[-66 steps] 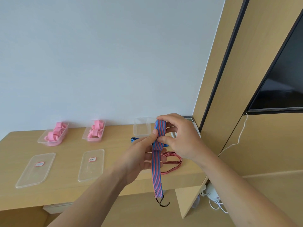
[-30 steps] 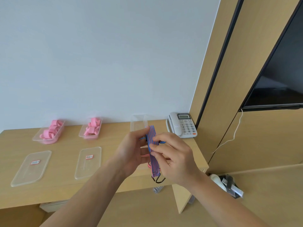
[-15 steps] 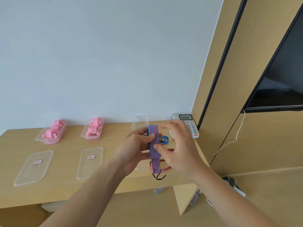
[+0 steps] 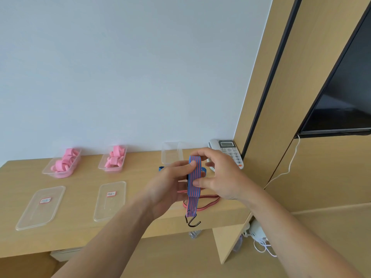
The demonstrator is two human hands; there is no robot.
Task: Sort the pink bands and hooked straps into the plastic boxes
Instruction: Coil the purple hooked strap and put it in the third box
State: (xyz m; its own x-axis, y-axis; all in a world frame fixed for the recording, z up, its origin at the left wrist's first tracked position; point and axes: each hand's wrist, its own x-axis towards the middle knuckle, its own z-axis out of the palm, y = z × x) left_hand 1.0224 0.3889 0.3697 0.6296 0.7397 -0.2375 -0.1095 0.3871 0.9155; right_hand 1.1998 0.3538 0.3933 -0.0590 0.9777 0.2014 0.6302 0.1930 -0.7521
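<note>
I see the left hand point(image 4: 170, 184) at frame centre, palm turned inward, gripping the folded hooked strap point(image 4: 194, 175) with its thumb clamped near the top fold. The right hand point(image 4: 222, 177) meets it from the right, thumb pressed on the strap's face and fingers curled over the fold. The strap is blue with red stripes. Its dark hook point(image 4: 193, 222) dangles over the front edge of the desk point(image 4: 80, 217).

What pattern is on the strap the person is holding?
The hooked strap is blue with thin red lengthwise stripes, seen best in the head view.
</note>
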